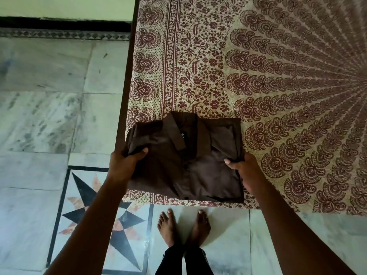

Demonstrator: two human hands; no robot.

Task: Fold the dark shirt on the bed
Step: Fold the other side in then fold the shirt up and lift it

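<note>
Dark shirt (184, 157), folded compact with collar facing away, at the bed (278, 76) near-left corner. Left hand (127, 159) and right hand (242, 167) each pinch an opposite side edge, equally near.

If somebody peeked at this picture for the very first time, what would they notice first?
Probably the dark shirt, folded into a neat rectangle with its collar up, near the corner of the bed. The left hand and right hand each grip one side of it. Next comes the patterned bedspread, its maroon motifs fanning out to the right, and then the star inlay in the marble floor at lower left, beside the bare feet.
</note>
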